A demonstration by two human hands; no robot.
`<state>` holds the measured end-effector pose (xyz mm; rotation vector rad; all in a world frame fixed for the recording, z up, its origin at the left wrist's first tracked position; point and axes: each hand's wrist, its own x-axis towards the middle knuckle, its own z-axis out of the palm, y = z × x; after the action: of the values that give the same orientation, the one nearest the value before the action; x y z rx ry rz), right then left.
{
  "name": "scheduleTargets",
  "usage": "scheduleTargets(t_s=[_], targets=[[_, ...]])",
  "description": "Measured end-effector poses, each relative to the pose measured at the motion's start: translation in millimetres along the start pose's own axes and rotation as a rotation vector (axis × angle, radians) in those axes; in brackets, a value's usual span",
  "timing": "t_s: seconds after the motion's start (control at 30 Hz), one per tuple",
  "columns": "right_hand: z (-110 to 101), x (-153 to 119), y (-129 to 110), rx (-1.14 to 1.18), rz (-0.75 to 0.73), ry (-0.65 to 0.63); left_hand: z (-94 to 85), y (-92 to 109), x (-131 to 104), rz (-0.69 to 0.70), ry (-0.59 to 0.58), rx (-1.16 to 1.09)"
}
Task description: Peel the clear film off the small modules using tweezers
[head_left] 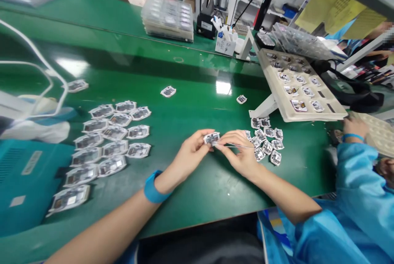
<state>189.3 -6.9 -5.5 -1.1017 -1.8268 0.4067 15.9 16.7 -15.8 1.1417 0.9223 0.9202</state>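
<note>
My left hand (192, 149) pinches a small white-framed part (211, 137) over the green table (191, 104). My right hand (241, 153) meets it from the right and holds thin metal tweezers (235, 145) whose tips touch the part. A cluster of several similar small parts (267, 143) lies just right of my right hand. My left wrist wears a blue band (152, 190).
Rows of several larger packaged parts (106, 145) lie at the left. A beige slanted tray (300, 87) holding parts stands at the right on a white stand. Stacked clear trays (168, 17) sit at the back. A co-worker's blue sleeve (357, 182) is at right.
</note>
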Motion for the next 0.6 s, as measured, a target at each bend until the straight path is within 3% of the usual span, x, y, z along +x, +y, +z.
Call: scheduleTargets(t_s=[0.17,0.4,0.6], targets=[[-2,11,-7,-0.044,0.049,-0.086,-2.9,2,0,-0.068,0.036,-0.007],[1,7,-2,0.278,0.284,0.102,-8.9,-5,-2,-0.154,0.001,0.017],[4,1,2,0.251,0.271,0.031,-4.3,-5,-5,-0.164,-0.058,0.087]])
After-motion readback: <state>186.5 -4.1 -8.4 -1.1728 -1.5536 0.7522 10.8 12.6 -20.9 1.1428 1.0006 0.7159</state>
